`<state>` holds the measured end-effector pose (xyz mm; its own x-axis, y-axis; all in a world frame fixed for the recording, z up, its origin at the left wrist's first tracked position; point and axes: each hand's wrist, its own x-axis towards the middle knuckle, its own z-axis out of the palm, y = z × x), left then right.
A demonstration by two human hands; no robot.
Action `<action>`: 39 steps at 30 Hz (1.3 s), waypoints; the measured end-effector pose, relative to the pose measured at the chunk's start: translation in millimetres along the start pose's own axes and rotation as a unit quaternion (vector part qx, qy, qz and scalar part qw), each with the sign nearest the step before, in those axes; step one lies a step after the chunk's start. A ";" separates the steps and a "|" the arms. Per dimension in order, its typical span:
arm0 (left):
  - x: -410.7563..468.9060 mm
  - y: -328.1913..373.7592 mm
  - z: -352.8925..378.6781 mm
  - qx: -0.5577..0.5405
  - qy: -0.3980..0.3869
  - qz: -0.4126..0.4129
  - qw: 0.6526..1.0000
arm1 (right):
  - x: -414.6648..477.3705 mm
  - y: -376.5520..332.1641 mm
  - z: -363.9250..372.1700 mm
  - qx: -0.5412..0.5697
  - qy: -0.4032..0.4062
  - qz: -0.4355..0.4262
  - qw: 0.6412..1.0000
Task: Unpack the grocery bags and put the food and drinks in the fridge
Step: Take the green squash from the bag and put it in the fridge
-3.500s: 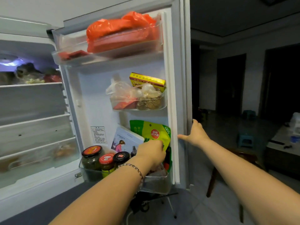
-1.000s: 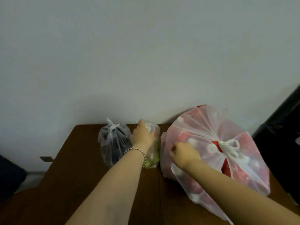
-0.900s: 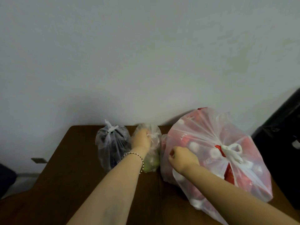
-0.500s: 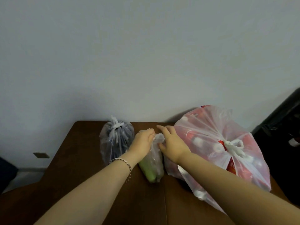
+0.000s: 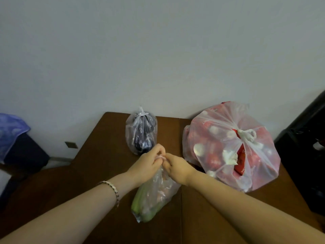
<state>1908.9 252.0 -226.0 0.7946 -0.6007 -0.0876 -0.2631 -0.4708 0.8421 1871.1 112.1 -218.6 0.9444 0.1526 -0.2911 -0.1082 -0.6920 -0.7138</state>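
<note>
left hand [image 5: 146,164] + right hand [image 5: 177,169]: pinch knot of clear vegetable bag [image 5: 154,196] | brown table [image 5: 98,164]: dark-contents bag [image 5: 141,133] behind | pink bag [image 5: 230,147] right, knotted

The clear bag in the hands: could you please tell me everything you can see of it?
The clear bag is thin, crinkled, see-through plastic. It holds long green vegetables and something paler that I cannot make out. Its bottom rests on the brown table, and it leans up toward its tied top. The left hand and right hand both pinch the knot there, which looks not yet undone. Nothing else touches the bag.
</note>
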 end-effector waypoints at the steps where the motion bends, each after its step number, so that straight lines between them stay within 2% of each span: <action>1: -11.8 -1.1 0.8 0.004 0.004 -0.014 1.000 | -8.0 -4.5 9.2 0.018 -0.003 0.010 1.000; 7: -64.6 4.5 0.3 -0.002 0.029 -0.102 0.994 | -38.4 -25.1 53.1 0.071 0.008 0.055 0.996; 9: -81.5 8.6 -4.1 -0.033 -0.008 -0.143 0.989 | -50.3 -31.8 58.3 0.127 -0.021 0.074 0.989; 11: -97.5 8.5 -9.6 -0.058 -0.054 -0.164 0.983 | -61.5 -35.7 63.7 0.134 -0.040 0.078 0.987; 15: -127.5 -2.8 -21.8 -0.073 -0.080 -0.141 0.984 | -76.5 -38.3 80.6 0.188 -0.002 0.106 0.976; 17: -139.8 -6.2 -28.3 0.017 -0.092 -0.121 0.988 | -80.1 -41.7 91.4 0.184 0.024 0.111 0.976; 18: -145.1 -6.2 -31.8 0.117 -0.097 -0.091 0.984 | -80.4 -44.8 98.6 0.175 0.040 0.110 0.978; 20: -154.7 0.0 -37.1 0.304 -0.067 0.013 0.950 | -81.5 -53.3 111.2 0.121 0.076 0.095 0.985; 21: -158.3 2.4 -39.7 0.337 -0.041 0.058 0.939 | -82.8 -57.2 116.2 0.069 0.097 0.084 0.989; 22: -160.7 2.2 -41.7 0.333 -0.015 0.078 0.939 | -84.8 -60.2 120.1 0.014 0.116 0.072 0.991; 25: -160.8 -5.4 -42.0 0.249 0.001 0.028 0.968 | -93.7 -64.8 128.9 -0.106 0.141 0.058 0.983; 27: -158.9 -6.9 -42.1 0.165 -0.057 -0.040 0.984 | -98.6 -68.0 132.5 -0.127 0.144 0.080 0.978; 29: -157.4 -4.8 -47.7 0.119 -0.106 -0.084 0.984 | -100.1 -71.4 131.3 -0.099 0.161 0.120 0.975; 31: -156.8 -3.7 -49.0 0.222 -0.108 -0.055 0.967 | -100.1 -71.9 129.0 -0.040 0.167 0.160 0.972; 33: -160.0 0.1 -43.2 0.343 -0.027 0.004 0.939 | -101.3 -73.5 130.7 -0.020 0.146 0.166 0.975; 34: -158.9 2.6 -39.8 0.334 0.018 0.011 0.942 | -101.5 -73.9 133.3 -0.025 0.135 0.158 0.978; 35: -154.7 5.5 -37.7 0.294 0.037 -0.020 0.955 | -102.0 -73.5 134.2 -0.033 0.128 0.149 0.980; 36: -150.2 11.6 -37.9 0.208 0.027 -0.083 0.974 | -103.1 -72.7 133.4 -0.038 0.120 0.145 0.981; 37: -147.0 17.0 -40.0 0.083 -0.005 -0.154 0.985 | -104.2 -71.5 130.8 -0.032 0.113 0.147 0.982; 38: -146.6 21.8 -42.5 -0.068 -0.041 -0.210 0.974 | -105.9 -69.4 126.2 -0.012 0.100 0.153 0.983; 39: -146.7 22.9 -43.2 -0.209 -0.064 -0.243 0.945 | -108.2 -67.7 120.8 0.018 0.087 0.159 0.983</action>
<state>1809.9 357.3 -170.9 0.6872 -0.4650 -0.5582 0.3750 -0.4311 0.8207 1738.8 227.6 -215.7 0.8995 -0.1920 -0.3925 -0.4145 -0.6590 -0.6276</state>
